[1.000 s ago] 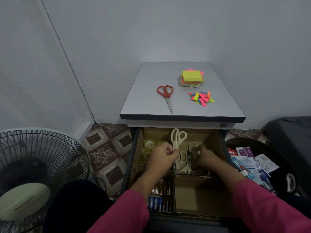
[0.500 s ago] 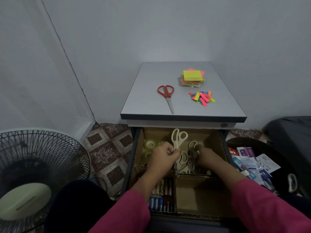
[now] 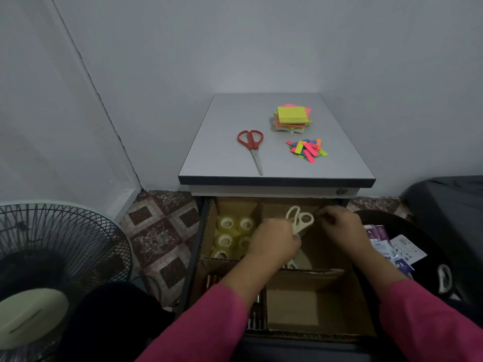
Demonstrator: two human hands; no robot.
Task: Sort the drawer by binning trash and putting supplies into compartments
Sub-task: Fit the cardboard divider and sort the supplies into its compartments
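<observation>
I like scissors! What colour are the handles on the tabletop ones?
Red, seen in the head view: scissors.

Plain pale grey walls fill the upper half of the view under dim, even light; a dark crack or seam runs diagonally down the wall at ten o'clock; the floor has maroon and cream diamond-patterned tiles; a small cabinet with a grey top stands at centre; a black wire-grilled fan sits at eight o'clock.

Tape rolls left in drawer — scissors right of them, batteries in front.
</observation>
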